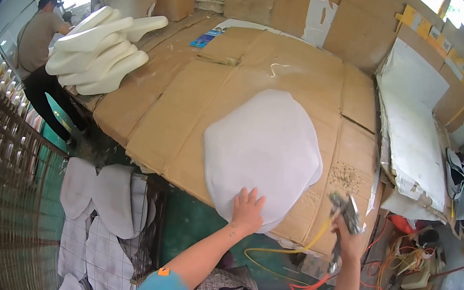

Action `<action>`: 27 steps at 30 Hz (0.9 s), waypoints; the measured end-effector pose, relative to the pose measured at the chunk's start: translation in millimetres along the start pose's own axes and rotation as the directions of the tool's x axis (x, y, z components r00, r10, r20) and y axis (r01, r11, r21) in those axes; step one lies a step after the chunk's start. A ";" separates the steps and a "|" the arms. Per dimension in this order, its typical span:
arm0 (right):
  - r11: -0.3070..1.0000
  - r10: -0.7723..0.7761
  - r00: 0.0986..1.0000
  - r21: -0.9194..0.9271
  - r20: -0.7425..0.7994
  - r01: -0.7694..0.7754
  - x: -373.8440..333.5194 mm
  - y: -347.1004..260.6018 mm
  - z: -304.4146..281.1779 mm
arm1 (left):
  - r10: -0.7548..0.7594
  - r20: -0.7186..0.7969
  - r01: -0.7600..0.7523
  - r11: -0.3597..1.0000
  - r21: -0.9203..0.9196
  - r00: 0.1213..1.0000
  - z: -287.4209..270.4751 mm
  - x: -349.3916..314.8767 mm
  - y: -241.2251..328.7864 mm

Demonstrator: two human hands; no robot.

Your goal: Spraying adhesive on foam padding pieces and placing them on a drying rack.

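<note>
A rounded, pale grey-white fabric-faced pad [267, 150] lies flat on the cardboard-covered table [189, 109] in front of me. My left hand [248, 209] rests on its near edge with the fingers stretched out and apart. To the right of the pad, my right hand [348, 237] is wrapped round the grip of a spray gun [348, 213], its metal body crusted with residue. The gun is held up off the table, apart from the pad. A yellow hose [317, 235] and an orange hose [310, 288] run from it.
Cream foam pieces [99, 52] are stacked at the table's far left. Grey-white cut pieces [100, 197] hang on a wire rack below left. A white-covered board [414, 135] stands along the right side. Tangled hoses [401, 252] lie lower right. Another person [38, 46] stands far left.
</note>
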State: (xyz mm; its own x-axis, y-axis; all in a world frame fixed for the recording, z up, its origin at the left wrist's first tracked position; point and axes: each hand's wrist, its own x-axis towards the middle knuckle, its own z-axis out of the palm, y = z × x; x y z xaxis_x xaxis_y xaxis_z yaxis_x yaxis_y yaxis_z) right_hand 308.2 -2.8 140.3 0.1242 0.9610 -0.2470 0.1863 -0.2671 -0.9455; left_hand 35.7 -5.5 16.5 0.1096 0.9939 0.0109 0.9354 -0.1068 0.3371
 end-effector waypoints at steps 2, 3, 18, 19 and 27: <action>0.995 -0.082 0.990 -0.047 0.114 0.088 -71.0 -39.7 -8.2 | 0.016 0.014 -0.016 1.000 -0.006 1.000 -1.4 1.2 0.9; 0.995 -0.084 0.991 -0.046 0.101 0.089 -95.9 -46.9 -3.2 | 0.053 -0.015 -0.054 0.996 -0.068 0.998 -2.7 0.2 -0.4; 0.971 -0.202 0.972 0.158 0.120 0.182 -220.1 -55.6 -24.4 | -0.800 0.174 0.800 0.504 -0.325 0.574 58.3 -271.3 -246.9; 0.973 -0.217 0.966 0.117 0.144 0.201 -227.3 -49.9 -26.3 | -0.842 0.327 0.893 0.341 -0.296 0.430 59.4 -275.6 -248.1; 0.974 -0.209 0.967 0.057 -0.144 0.219 -258.4 -58.7 -36.4 | -0.718 0.621 0.921 0.076 -0.382 0.316 54.0 -268.0 -227.1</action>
State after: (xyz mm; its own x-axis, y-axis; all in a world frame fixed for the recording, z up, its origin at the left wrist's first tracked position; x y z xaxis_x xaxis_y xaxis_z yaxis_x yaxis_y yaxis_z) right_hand 300.6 -238.0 267.4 0.2219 0.9750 -0.0102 0.1532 -0.0451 -0.9872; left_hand -187.9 -249.1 -113.8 -0.4279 0.3740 -0.8228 0.0433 0.9178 0.3947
